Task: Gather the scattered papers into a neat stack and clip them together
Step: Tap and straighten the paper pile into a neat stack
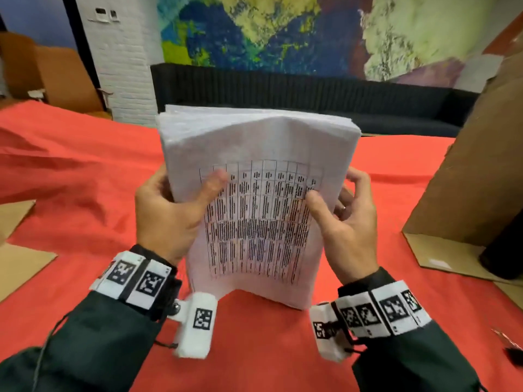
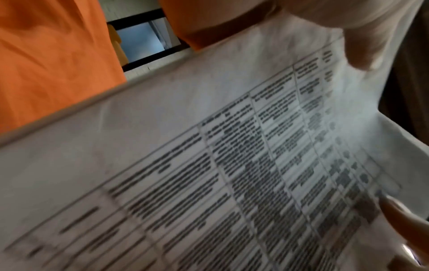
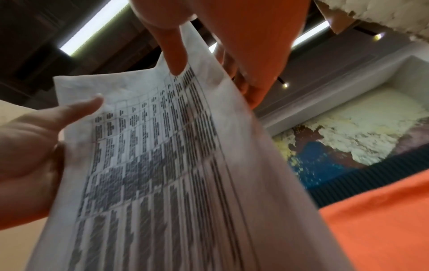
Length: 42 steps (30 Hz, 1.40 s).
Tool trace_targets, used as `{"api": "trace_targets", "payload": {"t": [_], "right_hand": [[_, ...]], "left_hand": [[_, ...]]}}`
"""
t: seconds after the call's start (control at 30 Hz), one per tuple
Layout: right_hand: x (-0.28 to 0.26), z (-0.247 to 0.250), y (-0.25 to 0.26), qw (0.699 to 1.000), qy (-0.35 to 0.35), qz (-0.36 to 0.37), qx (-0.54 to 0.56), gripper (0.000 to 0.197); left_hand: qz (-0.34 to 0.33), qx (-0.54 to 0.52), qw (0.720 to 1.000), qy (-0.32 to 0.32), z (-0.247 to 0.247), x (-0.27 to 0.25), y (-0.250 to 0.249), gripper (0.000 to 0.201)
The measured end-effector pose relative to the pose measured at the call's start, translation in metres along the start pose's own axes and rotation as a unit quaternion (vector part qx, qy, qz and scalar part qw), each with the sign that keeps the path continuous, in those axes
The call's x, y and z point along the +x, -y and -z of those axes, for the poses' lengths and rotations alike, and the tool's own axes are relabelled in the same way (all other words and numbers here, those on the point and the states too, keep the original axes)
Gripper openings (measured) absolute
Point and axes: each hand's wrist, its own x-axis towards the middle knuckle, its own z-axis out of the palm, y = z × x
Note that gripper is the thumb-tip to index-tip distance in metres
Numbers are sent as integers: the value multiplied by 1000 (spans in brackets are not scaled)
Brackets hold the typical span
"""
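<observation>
Holding: stack of papers (image 1: 254, 199) upright at frame centre, bottom edge down on the red tablecloth (image 1: 85, 193).
Left hand (image 1: 167, 213): grasping the stack's left edge, thumb across the printed table.
Right hand (image 1: 348, 222): grasping the right edge, thumb on the front sheet, fingers curled behind.
Papers: top edges roughly level, front sheet bowed.
Lower right edge: a dark clip-like object (image 1: 513, 355), too cut off to identify.
Right side: cardboard box (image 1: 467, 179).

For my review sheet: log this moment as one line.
stage: squaring | white printed paper stack: upright on red cloth | left hand: grips | right hand: grips | clip: not on
</observation>
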Motion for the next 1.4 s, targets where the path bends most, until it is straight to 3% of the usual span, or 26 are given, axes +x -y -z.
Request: {"api": "trace_targets", "payload": {"t": [0.1, 0.2, 0.3, 0.4, 0.53, 0.63, 0.8, 0.87, 1.0, 1.1, 1.17, 1.27, 1.4], "right_hand": [[16, 1, 25, 995, 6, 95, -30, 57], [33, -1, 52, 974, 11, 195, -115, 74], [42, -2, 66, 952, 39, 233, -196, 55], [44, 4, 66, 932, 63, 236, -267, 39], [45, 12, 71, 909, 89, 229, -337, 44], [48, 16, 75, 885, 110, 214, -398, 54], [48, 16, 85, 884, 110, 200, -409, 45], [46, 12, 88, 850, 121, 200, -472, 51], [41, -2, 108, 711, 138, 173, -668, 52], [40, -21, 123, 662, 185, 177, -705, 45], [45, -34, 131, 659, 243, 187, -686, 47], [56, -47, 141, 684, 317, 186, -630, 51], [67, -55, 143, 722, 362, 160, -567, 26]], "left_hand": [[-55, 21, 998, 18, -2, 11, -22, 26], [-99, 32, 995, 1, -13, 23, -49, 37], [-80, 40, 995, -40, -23, 36, -58, 53], [-50, 28, 997, -59, -23, 43, -56, 44], [-27, 25, 998, -60, -21, 45, -58, 31], [-17, 30, 998, -60, -20, 47, -57, 40], [-16, 77, 994, -73, -18, 36, -46, 71], [-8, 84, 993, -81, -18, 34, -43, 73], [-12, 112, 988, -110, -25, 35, -44, 76], [-22, 125, 986, -107, -29, 34, -44, 80], [-23, 123, 987, -101, -30, 32, -43, 80], [-32, 106, 989, -98, -30, 30, -44, 79], [-72, 75, 988, -115, -29, 29, -48, 87]]}}
